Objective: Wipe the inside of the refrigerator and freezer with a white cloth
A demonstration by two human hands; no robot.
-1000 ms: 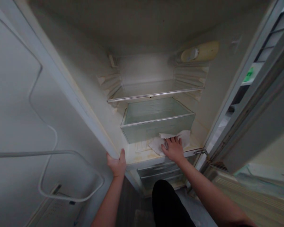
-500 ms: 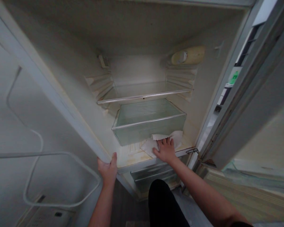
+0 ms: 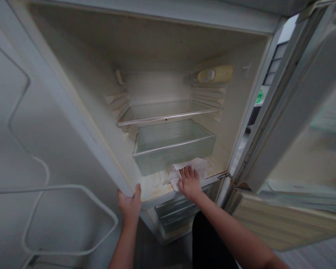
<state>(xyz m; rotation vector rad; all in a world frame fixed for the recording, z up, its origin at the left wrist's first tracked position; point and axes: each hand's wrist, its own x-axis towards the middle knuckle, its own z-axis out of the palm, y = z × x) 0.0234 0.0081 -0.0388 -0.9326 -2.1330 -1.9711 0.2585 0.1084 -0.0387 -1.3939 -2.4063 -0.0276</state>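
Observation:
My right hand [image 3: 190, 183] presses a white cloth [image 3: 200, 167] against the front of the fridge floor [image 3: 154, 189], its fingers lying over the cloth. My left hand [image 3: 130, 201] grips the lower left edge of the fridge frame [image 3: 112, 164], thumb on the inner side. Just behind the cloth stands a clear drawer [image 3: 173, 158]. A glass shelf [image 3: 168, 112] is above the drawer. Brownish stains show on the floor near its front edge.
A yellowish lamp cover [image 3: 215, 74] is at the upper right inside. The open door [image 3: 291, 112] stands at the right. A second compartment with a drawer [image 3: 179, 215] lies below. A white cable [image 3: 72, 186] hangs at the left.
My right hand and the cloth have moved slightly left and toward the front edge. My left hand keeps its hold on the frame. The camera view has shifted.

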